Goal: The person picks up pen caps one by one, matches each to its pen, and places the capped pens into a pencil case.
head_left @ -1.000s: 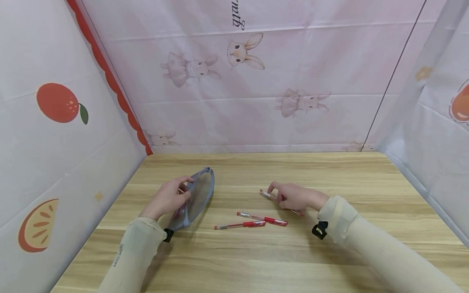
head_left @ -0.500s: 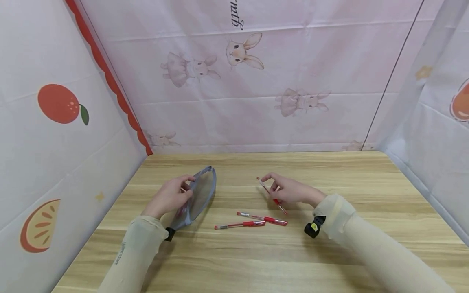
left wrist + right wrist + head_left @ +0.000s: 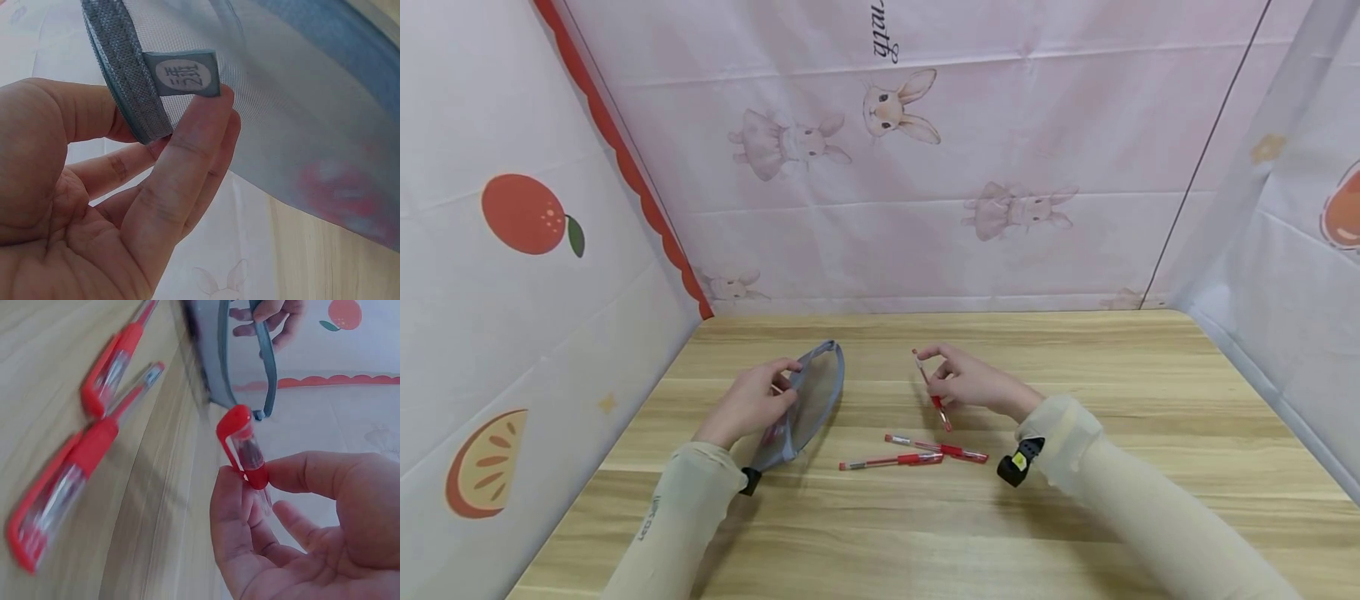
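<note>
My left hand [image 3: 752, 404] pinches one edge of a grey-blue mesh zipper pouch [image 3: 816, 400], whose mouth gapes toward the right. In the left wrist view, thumb and fingers hold the zipper edge [image 3: 125, 69] beside a small fabric label [image 3: 184, 74]; blurred red shows through the mesh. Between thumb and fingers, my right hand [image 3: 970, 383] pinches a red gel pen [image 3: 937, 404], raised off the table and tilted. Two more red pens lie on the table: one pen [image 3: 891, 461] in front and another pen [image 3: 936, 447] crossing near its capped end.
The wood-grain table [image 3: 880, 533] is bounded by a pink rabbit-print cloth [image 3: 955, 250] at the back and a white fruit-print cloth [image 3: 572, 317] on the left. Another pale cloth [image 3: 1285, 292] hangs on the right.
My right hand has lifted its pen from the table and carried it left toward the pouch, the pen turning steeper. The left hand and pouch have barely shifted; the two lying pens stay put.
</note>
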A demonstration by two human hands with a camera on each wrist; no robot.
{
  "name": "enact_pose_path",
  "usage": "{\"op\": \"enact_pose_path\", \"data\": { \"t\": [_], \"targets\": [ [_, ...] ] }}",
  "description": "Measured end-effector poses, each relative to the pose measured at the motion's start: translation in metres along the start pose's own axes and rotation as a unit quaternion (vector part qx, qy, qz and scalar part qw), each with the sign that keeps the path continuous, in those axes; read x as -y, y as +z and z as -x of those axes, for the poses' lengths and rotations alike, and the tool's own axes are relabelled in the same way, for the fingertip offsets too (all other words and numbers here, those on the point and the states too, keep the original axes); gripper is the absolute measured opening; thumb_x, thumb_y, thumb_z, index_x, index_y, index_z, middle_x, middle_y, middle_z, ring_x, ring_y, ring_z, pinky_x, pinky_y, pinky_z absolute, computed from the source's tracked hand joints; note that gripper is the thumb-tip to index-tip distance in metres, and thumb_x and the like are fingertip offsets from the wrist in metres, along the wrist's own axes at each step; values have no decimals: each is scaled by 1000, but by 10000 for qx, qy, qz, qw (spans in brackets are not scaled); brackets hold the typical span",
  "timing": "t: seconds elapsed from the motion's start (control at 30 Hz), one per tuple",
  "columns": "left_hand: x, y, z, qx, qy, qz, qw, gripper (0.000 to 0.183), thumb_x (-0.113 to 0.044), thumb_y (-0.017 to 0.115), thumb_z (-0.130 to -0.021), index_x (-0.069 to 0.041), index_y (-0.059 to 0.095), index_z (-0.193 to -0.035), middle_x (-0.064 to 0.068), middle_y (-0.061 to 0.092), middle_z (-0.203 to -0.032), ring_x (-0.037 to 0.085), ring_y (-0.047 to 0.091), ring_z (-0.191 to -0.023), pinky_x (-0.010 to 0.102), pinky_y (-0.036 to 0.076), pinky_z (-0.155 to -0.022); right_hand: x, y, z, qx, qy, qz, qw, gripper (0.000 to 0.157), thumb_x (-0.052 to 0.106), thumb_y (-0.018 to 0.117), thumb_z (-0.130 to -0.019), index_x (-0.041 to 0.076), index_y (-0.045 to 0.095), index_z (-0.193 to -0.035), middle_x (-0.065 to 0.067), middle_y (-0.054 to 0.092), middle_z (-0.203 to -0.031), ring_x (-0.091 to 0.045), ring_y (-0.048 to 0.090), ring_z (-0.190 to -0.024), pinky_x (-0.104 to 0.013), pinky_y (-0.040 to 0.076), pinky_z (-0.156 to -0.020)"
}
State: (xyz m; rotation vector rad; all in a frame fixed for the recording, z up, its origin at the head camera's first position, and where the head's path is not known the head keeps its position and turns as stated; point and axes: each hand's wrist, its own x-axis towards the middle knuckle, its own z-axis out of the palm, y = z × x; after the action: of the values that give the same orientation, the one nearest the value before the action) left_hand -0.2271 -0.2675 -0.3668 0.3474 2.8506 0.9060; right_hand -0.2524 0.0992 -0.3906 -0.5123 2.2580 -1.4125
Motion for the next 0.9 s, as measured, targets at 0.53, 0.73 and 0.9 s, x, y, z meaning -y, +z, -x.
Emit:
{"op": "enact_pose_path", "data": {
  "t": [0.53, 0.73, 0.9],
  "targets": [
    [-1, 2, -3, -35, 24, 144, 9999, 44, -11, 63, -103, -7, 59, -146, 19, 72, -118, 23, 68, -90, 34, 58, -74, 22, 35, -31, -385, 179, -1396, 9893, 60, 4, 62, -105, 9, 37, -159, -14, 59, -110, -21, 67, -92, -47, 64, -94],
    [-1, 1, -2, -43, -4, 143, 9999, 45, -11, 63, -103, -6, 59, -147, 19, 72, -119, 25, 69, -95, 35, 58, -76, 29, 53, -44, -498, 94, -1754, 9832, 61, 1, 62, -105, 6, 34, -160, -12, 58, -110, -18, 66, -90, -47, 64, -94],
    [-2, 2, -3, -48, -22, 155, 9999, 44, -11, 63, -103, -7, 59, -147, 18, 72, -118, 24, 69, -94, 35, 58, -76, 31, 68, -53, -663, 89, -1975, 9780, 63, 1, 63, -105, 6, 34, -160, -12, 58, -111, -19, 67, -88, -50, 62, -98]
  ]
}}
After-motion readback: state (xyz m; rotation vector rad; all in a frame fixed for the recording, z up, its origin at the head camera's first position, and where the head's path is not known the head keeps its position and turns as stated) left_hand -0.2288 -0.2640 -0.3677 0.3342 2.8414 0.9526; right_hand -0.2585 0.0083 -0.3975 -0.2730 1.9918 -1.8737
